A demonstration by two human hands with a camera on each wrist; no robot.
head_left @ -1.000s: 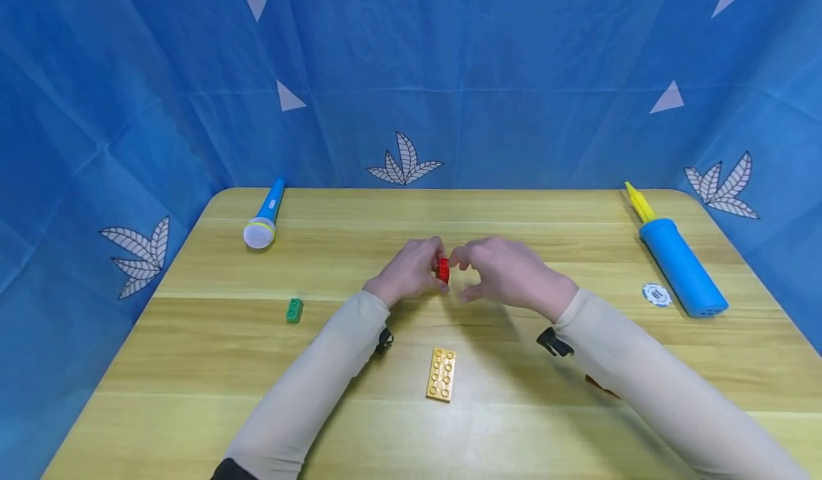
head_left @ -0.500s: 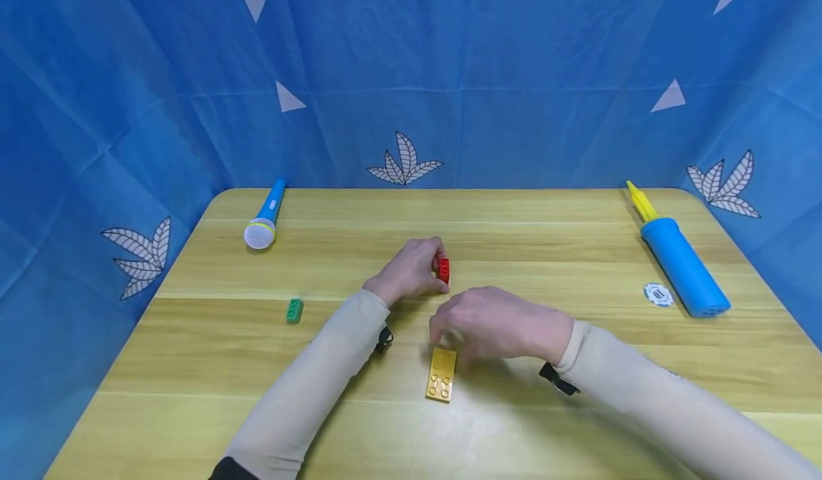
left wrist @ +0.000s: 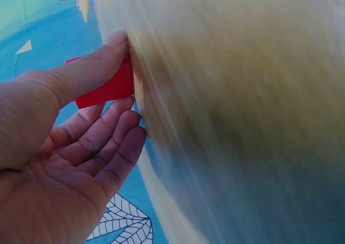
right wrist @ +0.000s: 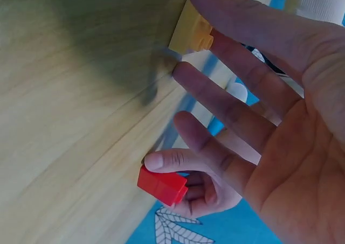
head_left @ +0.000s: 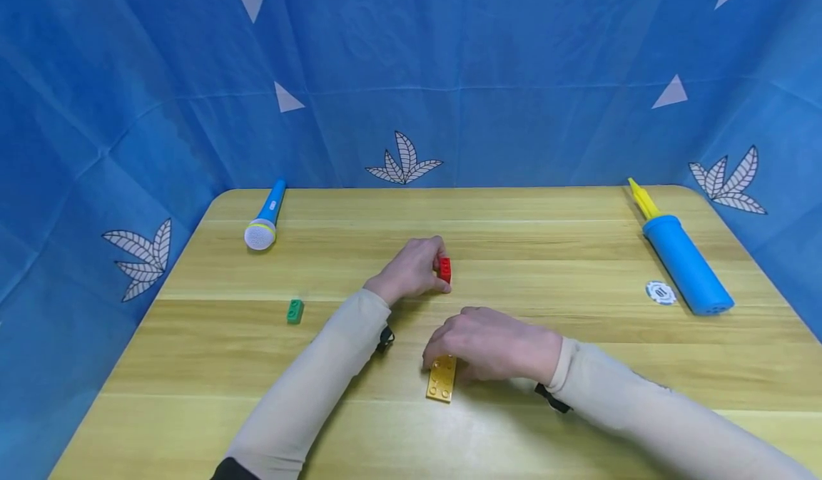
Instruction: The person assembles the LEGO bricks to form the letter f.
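Note:
Left of the table's middle, my left hand (head_left: 411, 269) holds a small red toy building brick (head_left: 445, 269) between thumb and fingers, with the brick standing on the table. The left wrist view shows the thumb lying across the red brick (left wrist: 110, 90). Closer to me, my right hand (head_left: 494, 343) reaches over the far end of a flat gold-yellow building brick (head_left: 439, 387) with two rows of studs. Thumb and index finger stand on either side of that yellow brick (right wrist: 186, 31) in the right wrist view; the other fingers are spread. Its far end is partly hidden by the hand.
A small green brick (head_left: 295, 312) lies to the left of the left forearm. Behind it is a blue toy microphone (head_left: 266, 216). On the right are a blue hand pump (head_left: 687, 264) with a yellow nozzle and a poker chip (head_left: 661, 293). A blue cloth (head_left: 514, 130) hangs behind the table.
My right hand has left the red brick's side and come down toward me onto the yellow brick's far end. My left hand stays with the red brick.

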